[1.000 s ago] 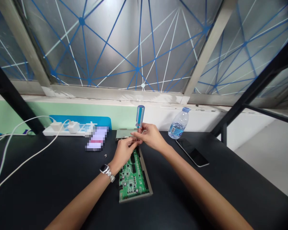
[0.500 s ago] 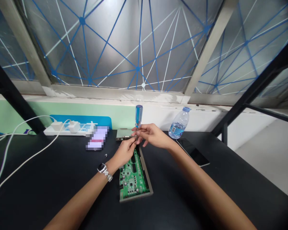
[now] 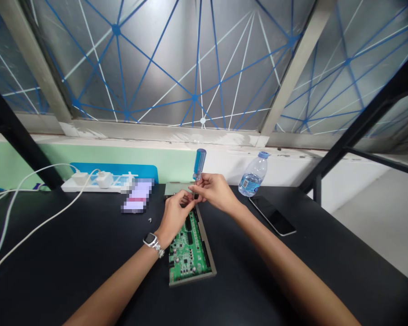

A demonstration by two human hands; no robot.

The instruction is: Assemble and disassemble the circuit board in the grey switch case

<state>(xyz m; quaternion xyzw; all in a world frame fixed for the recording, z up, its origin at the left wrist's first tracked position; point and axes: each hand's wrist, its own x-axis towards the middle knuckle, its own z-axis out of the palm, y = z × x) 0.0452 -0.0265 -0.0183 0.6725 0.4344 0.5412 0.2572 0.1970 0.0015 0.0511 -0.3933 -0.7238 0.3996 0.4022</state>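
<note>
A screwdriver (image 3: 200, 162) with a blue, partly clear handle stands nearly upright, leaning slightly right at the top. My right hand (image 3: 216, 190) is closed around its lower part, just below the handle. Beside the shaft's lower end, my left hand (image 3: 177, 209) is closed with thumb and finger pinched together; what lies between them is too small to make out. Both hands are over the far part of a green circuit board (image 3: 188, 253) in a grey metal frame (image 3: 207, 242). The screwdriver's tip is hidden by my fingers.
Small metal pieces (image 3: 150, 220) lie left of the board. Farther left are a lit phone (image 3: 139, 197), a white power strip (image 3: 117, 184) and white cables (image 3: 54, 217). A water bottle (image 3: 253, 176) and a dark-screened phone (image 3: 274, 215) are at right. A light metal plate (image 3: 172, 188) sits behind the board.
The screwdriver's handle has tipped a little to the right. My right hand has closed more tightly around it, and my left hand has shifted slightly up, its wrist moving right.
</note>
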